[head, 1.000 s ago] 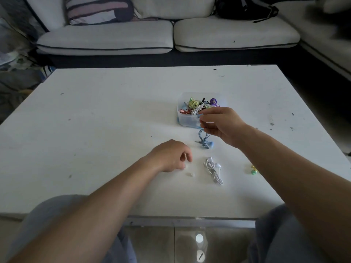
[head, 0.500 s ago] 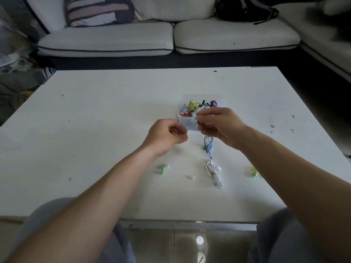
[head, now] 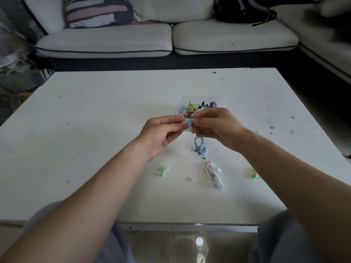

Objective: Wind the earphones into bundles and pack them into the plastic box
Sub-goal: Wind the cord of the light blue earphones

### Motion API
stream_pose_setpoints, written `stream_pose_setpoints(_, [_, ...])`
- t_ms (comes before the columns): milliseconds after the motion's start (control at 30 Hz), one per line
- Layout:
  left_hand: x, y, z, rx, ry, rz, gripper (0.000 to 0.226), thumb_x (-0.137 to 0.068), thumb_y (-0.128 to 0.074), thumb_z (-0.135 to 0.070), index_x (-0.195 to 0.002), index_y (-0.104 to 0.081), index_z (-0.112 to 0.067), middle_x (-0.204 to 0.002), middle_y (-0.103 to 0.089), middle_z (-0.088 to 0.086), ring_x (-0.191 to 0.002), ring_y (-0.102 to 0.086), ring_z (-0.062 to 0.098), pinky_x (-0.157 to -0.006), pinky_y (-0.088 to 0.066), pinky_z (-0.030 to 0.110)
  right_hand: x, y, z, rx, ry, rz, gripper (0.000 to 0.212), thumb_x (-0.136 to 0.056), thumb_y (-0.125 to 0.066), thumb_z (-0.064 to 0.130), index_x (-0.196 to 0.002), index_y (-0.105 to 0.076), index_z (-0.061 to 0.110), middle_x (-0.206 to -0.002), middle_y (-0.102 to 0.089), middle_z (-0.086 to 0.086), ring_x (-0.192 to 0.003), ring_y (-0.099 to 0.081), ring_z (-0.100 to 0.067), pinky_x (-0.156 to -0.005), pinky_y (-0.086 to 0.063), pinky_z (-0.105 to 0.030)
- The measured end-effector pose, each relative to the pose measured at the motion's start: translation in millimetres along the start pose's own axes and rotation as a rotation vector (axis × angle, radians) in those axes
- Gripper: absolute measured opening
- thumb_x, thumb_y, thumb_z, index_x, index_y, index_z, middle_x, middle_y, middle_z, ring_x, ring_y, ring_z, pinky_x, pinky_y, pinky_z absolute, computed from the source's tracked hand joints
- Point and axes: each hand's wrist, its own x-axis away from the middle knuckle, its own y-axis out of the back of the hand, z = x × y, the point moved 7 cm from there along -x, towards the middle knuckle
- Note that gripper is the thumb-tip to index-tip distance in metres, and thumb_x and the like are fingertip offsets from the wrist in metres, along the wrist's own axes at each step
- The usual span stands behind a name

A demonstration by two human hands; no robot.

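Now | left hand (head: 161,133) grip: pinching bud of blue corded earphones (head: 198,147) | right hand (head: 218,128) grip: pinching same bud | clear plastic box (head: 180,103) just behind

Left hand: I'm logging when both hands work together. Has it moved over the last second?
Yes: the left hand went from beside the white earphones toward the plastic box.

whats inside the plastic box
The plastic box holds wound earphones: a yellow-green bundle, a purple bundle and a red-and-white bundle. Its near part is hidden behind the left hand and right hand, so the total is unclear.
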Motion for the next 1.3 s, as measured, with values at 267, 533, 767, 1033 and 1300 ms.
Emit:
stream_pose_setpoints(267, [0.4, -2.8, 0.9, -0.019, 0.006, 0.019, 0.02, -0.089, -0.06, 0.011, -0.097, -0.072, -0.002, -0.095, -0.075, 0.014, -0.086, -0.074, 0.02, -0.077, -0.059, 0.022, -1.3, -3.0, -1.3, 0.037, 0.016, 0.04, 0.013, -0.089, -0.069, 0.003, -0.101, -0.07, 0.005, -0.086, -0.072, -0.016, -0.081, -0.07, -0.026, -0.087, -0.056, -0.04])
stream_pose_setpoints(533, [1.8, -5.7, -0.5, -0.042, -0.01, 0.033, 0.019, -0.087, -0.062, 0.01, -0.094, -0.072, -0.004, -0.089, -0.076, 0.009, -0.081, -0.074, 0.018, -0.074, -0.058, 0.02, -2.1, -2.2, -2.2, 0.063, 0.018, 0.053, 0.013, -0.089, -0.07, 0.006, -0.102, -0.072, 0.005, -0.089, -0.072, -0.015, -0.082, -0.07, -0.021, -0.083, -0.058, -0.036])
stream_pose_setpoints(767, [2.0, -5.4, -2.7, -0.08, -0.031, 0.041, 0.018, -0.086, -0.064, 0.01, -0.092, -0.072, -0.006, -0.087, -0.076, 0.008, -0.081, -0.074, 0.017, -0.074, -0.058, 0.02, -1.8, -3.7, -2.1, 0.057, 0.027, 0.06, 0.01, -0.089, -0.069, 0.005, -0.098, -0.074, 0.007, -0.092, -0.071, -0.02, -0.082, -0.069, -0.023, -0.09, -0.056, -0.041])
stream_pose_setpoints(1033, [2.0, -6.0, -3.1, -0.097, -0.039, 0.06, 0.02, -0.088, -0.061, 0.01, -0.091, -0.071, -0.007, -0.084, -0.076, 0.005, -0.078, -0.074, 0.016, -0.075, -0.059, 0.02, -2.3, -2.9, -2.8, 0.063, 0.025, 0.068, 0.012, -0.09, -0.069, 0.006, -0.101, -0.074, 0.007, -0.086, -0.072, -0.014, -0.081, -0.069, -0.019, -0.089, -0.056, -0.04])
stream_pose_setpoints(1300, [2.6, -7.8, -2.2, -0.102, -0.025, 0.117, 0.019, -0.088, -0.063, 0.007, -0.094, -0.071, -0.009, -0.085, -0.075, 0.006, -0.08, -0.073, 0.016, -0.074, -0.058, 0.02, -1.1, -4.0, -0.3, 0.081, 0.029, 0.135, 0.013, -0.093, -0.065, 0.003, -0.098, -0.074, 0.009, -0.092, -0.074, -0.014, -0.08, -0.069, -0.017, -0.088, -0.057, -0.038])
